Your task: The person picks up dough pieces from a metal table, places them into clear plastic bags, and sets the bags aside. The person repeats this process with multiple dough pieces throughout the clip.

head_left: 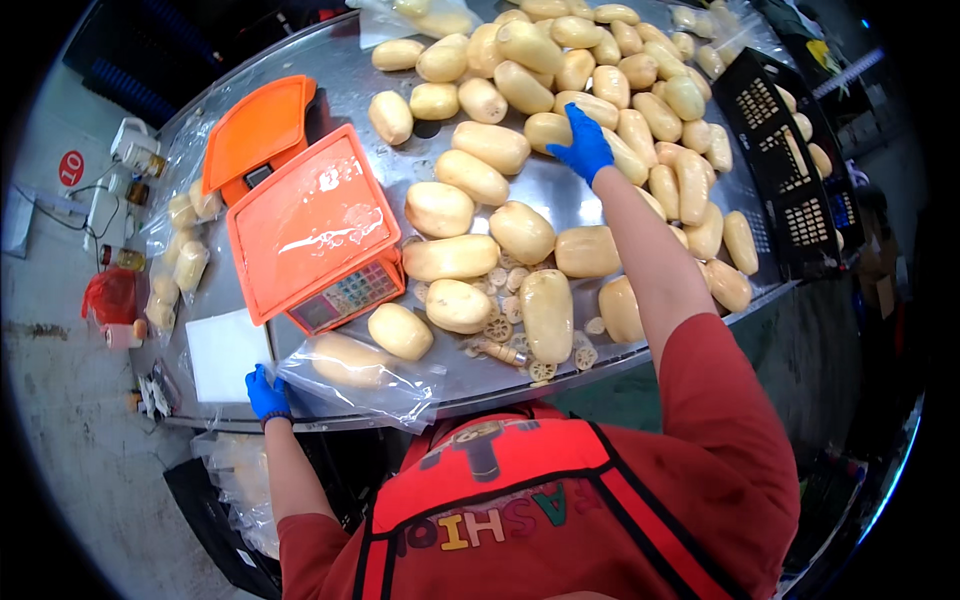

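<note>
Peeled lotus root segments [547,304] lie spread over a steel table [525,176], piled thickest at the far right. My right hand [585,146], in a blue glove, reaches over the pile with thumb and fingers apart, beside a lotus root [547,133]; whether it touches it is unclear. My left hand [266,394], also gloved in blue, is at the near left edge of the table, by the corner of a clear plastic bag [412,390] with a lotus root [345,360] inside. Its fingertips are partly hidden, so its hold on the bag cannot be made out. A white board [229,356] lies beside it.
Two orange scales [315,225] [259,135] stand at the left. Cut lotus slices [499,328] and a wooden-handled tool [501,351] lie near the front edge. Black plastic crates [780,165] stand at the right. Bagged lotus roots [191,262] lie at the far left.
</note>
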Demonstrator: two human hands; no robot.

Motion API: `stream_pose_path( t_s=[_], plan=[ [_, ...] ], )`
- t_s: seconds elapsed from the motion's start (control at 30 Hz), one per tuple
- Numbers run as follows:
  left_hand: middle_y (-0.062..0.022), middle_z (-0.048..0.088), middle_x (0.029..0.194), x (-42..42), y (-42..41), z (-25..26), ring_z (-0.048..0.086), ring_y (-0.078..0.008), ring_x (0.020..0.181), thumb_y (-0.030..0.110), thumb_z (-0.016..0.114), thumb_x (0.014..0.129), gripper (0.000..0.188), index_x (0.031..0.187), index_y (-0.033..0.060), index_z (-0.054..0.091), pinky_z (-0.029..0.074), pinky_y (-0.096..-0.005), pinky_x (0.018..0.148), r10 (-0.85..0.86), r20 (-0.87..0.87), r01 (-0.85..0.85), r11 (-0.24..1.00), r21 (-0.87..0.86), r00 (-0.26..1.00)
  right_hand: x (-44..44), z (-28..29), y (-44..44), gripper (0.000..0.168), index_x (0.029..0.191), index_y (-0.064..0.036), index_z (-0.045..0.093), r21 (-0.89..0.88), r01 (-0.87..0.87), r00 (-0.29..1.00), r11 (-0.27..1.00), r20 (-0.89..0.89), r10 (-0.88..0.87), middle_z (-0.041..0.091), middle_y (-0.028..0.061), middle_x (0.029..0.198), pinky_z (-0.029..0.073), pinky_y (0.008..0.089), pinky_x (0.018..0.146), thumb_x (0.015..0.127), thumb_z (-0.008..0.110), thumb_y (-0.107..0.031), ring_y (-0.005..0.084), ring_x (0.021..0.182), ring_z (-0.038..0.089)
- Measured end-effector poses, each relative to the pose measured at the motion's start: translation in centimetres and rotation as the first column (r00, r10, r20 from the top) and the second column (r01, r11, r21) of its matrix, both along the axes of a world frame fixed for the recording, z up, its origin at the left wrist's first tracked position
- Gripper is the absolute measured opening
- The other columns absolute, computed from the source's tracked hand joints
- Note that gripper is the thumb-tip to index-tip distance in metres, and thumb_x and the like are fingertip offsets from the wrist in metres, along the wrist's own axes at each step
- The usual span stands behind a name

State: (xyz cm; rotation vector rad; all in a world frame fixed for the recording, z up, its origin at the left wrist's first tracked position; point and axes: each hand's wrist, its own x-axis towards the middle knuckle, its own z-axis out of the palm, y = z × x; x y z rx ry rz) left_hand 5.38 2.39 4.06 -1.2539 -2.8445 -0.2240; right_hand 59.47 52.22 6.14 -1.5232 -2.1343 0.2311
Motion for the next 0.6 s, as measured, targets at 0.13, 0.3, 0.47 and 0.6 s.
stream_pose_path(
  t_s=[0.13,0.3,0.47,0.6],
  plan=[
    [-0.0164,0.057,0.099,-0.7,-0.8,-0.6,0.057,-0.0334,0.089,0.011,0.060,0.082,0.033,0.113,0.0027,0.057,0.047,-0.0377,0.077,-0.058,-0.055,0.059,0.998,0.018,0.997,-1.1,1.3,1.8,0.071,0.122,-0.004,0.051,-0.158,0.198,0.980,0.967,0.043,-0.193,0.055,0.0208,0.116,0.042,0.0411,0.092,0.073,0.062,-0.055,0.0338,0.110,0.052],
    [-0.0158,0.063,0.092,-2.0,-1.9,-1.1,0.061,-0.0273,0.084,0.011,0.054,0.087,0.022,0.103,-0.0005,0.062,0.047,-0.0341,0.077,0.084,0.220,-0.128,0.973,0.192,0.972,-1.7,1.4,-2.2,0.074,0.121,-0.005,0.049,-0.166,0.164,0.986,0.972,0.018,-0.163,0.053,0.0206,0.118,0.043,0.0418,0.089,0.064,0.074,-0.047,0.0353,0.108,0.052],
    [-0.0115,0.067,0.088,-3.7,-1.8,-2.9,0.061,-0.0169,0.081,0.013,0.061,0.083,0.020,0.097,-0.0016,0.065,0.048,-0.0304,0.077,0.194,0.443,-0.355,0.880,0.316,0.875,-0.4,-2.3,-0.8,0.077,0.123,-0.006,0.046,-0.408,0.187,0.819,0.893,-0.438,-0.372,0.054,0.0147,0.113,0.045,0.0369,0.084,0.063,0.078,-0.043,0.0255,0.100,0.054],
    [-0.0052,0.064,0.076,-4.7,-2.2,-4.0,0.056,-0.0122,0.071,0.009,0.066,0.078,0.010,0.084,0.0014,0.065,0.047,-0.0284,0.069,0.187,0.491,-0.403,0.832,0.382,0.851,-0.1,-1.3,-0.6,0.067,0.118,-0.009,0.053,-0.870,-0.153,0.643,0.469,-0.448,-0.622,0.057,0.0059,0.109,0.045,0.0266,0.069,0.069,0.072,-0.049,0.0177,0.091,0.055]
  ],
)
